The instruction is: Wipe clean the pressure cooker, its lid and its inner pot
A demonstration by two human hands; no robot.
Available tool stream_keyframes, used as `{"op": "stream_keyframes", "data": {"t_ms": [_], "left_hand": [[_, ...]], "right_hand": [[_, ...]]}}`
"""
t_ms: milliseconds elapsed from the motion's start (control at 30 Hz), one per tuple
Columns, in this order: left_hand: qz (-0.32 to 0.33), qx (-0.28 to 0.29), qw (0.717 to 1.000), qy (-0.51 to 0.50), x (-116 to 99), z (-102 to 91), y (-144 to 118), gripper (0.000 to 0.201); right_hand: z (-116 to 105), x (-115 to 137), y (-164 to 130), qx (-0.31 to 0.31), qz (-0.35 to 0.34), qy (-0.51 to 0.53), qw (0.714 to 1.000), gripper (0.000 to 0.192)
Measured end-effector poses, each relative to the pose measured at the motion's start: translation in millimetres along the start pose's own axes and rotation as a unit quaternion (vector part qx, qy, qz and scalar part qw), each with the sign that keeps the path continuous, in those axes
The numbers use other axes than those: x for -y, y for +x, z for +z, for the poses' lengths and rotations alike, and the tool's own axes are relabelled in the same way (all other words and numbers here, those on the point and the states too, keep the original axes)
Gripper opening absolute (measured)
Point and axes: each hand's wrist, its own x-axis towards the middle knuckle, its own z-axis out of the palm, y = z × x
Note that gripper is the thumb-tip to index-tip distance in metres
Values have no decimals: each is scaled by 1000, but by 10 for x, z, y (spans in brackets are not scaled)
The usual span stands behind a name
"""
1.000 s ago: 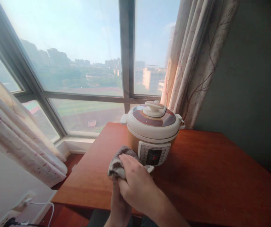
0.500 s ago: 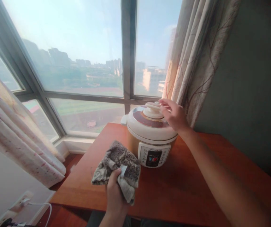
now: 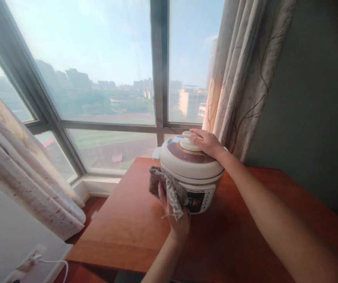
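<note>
While your right hand (image 3: 205,142) rests on top of the electric pressure cooker (image 3: 191,173), fingers curled over the lid knob (image 3: 188,142) and gripping it, your left hand (image 3: 174,214) clenches a grey cloth (image 3: 167,188) and presses it against the cooker's side at about 8 o'clock from the knob. The cooker stands on the red-brown wooden table (image 3: 245,232), toward its far edge at 12 o'clock, just before the window (image 3: 98,78). Patterned curtain (image 3: 242,74) hangs at 1 o'clock, close behind the cooker.
</note>
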Motion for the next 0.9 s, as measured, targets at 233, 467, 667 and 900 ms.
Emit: {"op": "stream_keyframes", "data": {"t_ms": [233,467,667,900], "left_hand": [[441,268,822,240,-36,-128,19,65],[558,398,671,282,6,-241,250,49],[582,298,687,316,63,-276,315,46],[509,222,778,293,28,-165,324,56]], "right_hand": [[4,-3,-1,-3,-2,2,1000,40],[-23,26,-14,5,12,2,1000,39],[-24,15,-11,-4,17,2,1000,38],[-50,2,-13,2,43,22,999,40]]}}
